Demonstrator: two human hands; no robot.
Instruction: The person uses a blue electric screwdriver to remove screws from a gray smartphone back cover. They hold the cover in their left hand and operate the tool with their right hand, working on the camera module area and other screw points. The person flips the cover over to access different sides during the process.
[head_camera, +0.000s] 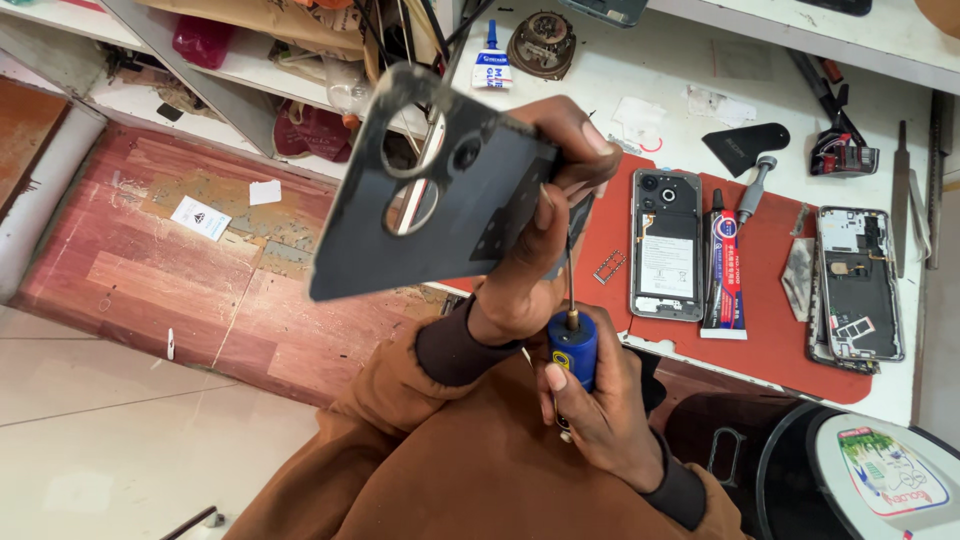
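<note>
The left hand (535, 240) is pinching a dark phone back cover (430, 190) by its right edge, thumb on the near face and fingers pressed behind, holding it tilted in the air above the table's near edge, inner side toward the camera, its two round camera openings showing the shelf beyond. The right hand (595, 410) is closing firmly round the blue handle of a screwdriver (572, 345), fingers pressed together about it, the thin shaft rising toward the cover's lower right corner beside the left palm. To do this well, the cover is best held steady with the pinch kept near the working point, the shaft kept in line with whatever it meets, and the pressure light, since a thin panel is likely to flex or crack. On the red mat (780, 330) behind the hands, an opened phone (667, 245) is lying face down, with a glue tube (725, 275) just beside it to the right and a second opened phone (858, 285) near the table's right edge. A small glue bottle (491, 60) is standing toward the far edge. The screwdriver's tip is hiding behind the left hand, so whether it is touching the cover cannot be told; the cover's upper edge is blurring, and the tools at the far right corner are too small to name.
</note>
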